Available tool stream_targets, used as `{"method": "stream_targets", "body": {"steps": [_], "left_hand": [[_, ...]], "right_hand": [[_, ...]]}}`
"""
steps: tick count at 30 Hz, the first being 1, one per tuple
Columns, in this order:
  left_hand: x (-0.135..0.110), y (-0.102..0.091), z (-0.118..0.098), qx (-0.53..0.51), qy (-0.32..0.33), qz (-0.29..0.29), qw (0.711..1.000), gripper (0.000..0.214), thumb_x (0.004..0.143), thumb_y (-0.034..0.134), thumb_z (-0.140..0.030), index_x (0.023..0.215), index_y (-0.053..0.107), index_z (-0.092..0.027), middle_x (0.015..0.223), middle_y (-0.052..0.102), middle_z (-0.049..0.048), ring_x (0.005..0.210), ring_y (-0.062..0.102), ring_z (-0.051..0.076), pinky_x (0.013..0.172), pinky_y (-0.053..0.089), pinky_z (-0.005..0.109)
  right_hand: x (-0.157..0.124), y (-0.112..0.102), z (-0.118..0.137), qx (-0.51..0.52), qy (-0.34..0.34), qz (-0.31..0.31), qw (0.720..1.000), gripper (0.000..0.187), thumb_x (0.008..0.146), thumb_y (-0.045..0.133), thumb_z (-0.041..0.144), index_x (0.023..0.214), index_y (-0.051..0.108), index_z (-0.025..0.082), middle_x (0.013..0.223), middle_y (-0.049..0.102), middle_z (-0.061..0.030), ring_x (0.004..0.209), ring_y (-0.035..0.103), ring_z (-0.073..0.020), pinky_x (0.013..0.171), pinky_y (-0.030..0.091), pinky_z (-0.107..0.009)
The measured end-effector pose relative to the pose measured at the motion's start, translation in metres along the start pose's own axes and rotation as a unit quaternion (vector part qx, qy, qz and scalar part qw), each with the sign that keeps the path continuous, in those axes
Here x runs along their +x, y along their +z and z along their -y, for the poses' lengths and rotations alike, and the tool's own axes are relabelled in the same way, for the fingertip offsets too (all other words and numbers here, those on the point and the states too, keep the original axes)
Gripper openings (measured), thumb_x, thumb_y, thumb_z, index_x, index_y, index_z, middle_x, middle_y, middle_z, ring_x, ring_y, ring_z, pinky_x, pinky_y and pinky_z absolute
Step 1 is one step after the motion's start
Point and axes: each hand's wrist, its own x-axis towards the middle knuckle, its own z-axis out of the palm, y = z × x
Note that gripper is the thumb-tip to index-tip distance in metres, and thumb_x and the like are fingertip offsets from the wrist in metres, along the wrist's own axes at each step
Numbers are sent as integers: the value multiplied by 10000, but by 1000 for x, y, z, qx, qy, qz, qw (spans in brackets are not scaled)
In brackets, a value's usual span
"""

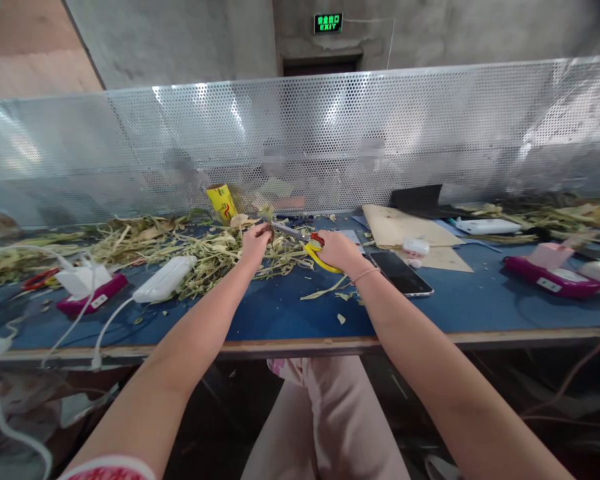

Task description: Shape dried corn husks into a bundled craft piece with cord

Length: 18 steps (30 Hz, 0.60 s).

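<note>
My right hand (337, 252) grips scissors (324, 259) with yellow and red handles. Their blades point left and reach up to the fingertips of my left hand (257, 241). Those left fingers are pinched together over the heap, with a pale green bit of plant (267, 213) at their tips; its exact shape is too small to make out. Beneath and around both hands spreads a heap of dried, yellow-green plant stems (215, 257). A few loose scraps lie on the blue tabletop (290, 313) below the scissors.
Right of my hands lie a phone (400, 272) and brown cardboard (410, 230). To the left are a white charger box (164, 279), a purple power strip (93, 293) and cables. A yellow can-like container (221, 202) stands behind the heap, before a perforated metal screen (310, 127).
</note>
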Motion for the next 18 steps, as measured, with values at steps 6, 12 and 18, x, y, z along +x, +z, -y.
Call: {"method": "stream_targets", "body": {"steps": [6, 12, 18], "left_hand": [[3, -5, 7, 77, 36, 2, 996, 245, 588, 539, -207, 770, 682, -125, 588, 559, -1, 562, 494, 116, 602, 415, 259], [1, -5, 5, 94, 60, 11, 994, 161, 599, 519, -184, 672, 656, -141, 490, 458, -37, 485, 415, 89, 518, 355, 226], [-2, -4, -1, 112, 61, 13, 992, 100, 589, 507, -162, 577, 604, -144, 461, 410, -39, 466, 378, 84, 495, 318, 223]], "right_hand": [[-2, -3, 0, -5, 10, -1, 1000, 234, 723, 513, 278, 936, 569, 197, 878, 654, -78, 788, 606, -207, 596, 371, -250], [-3, -7, 1, -16, 20, -2, 1000, 223, 700, 517, 288, 893, 596, 212, 863, 655, -68, 763, 600, -198, 585, 362, -252], [-3, -9, 1, -30, 13, -6, 999, 198, 682, 497, 290, 834, 602, 219, 826, 659, -53, 726, 597, -197, 535, 333, -249]]}}
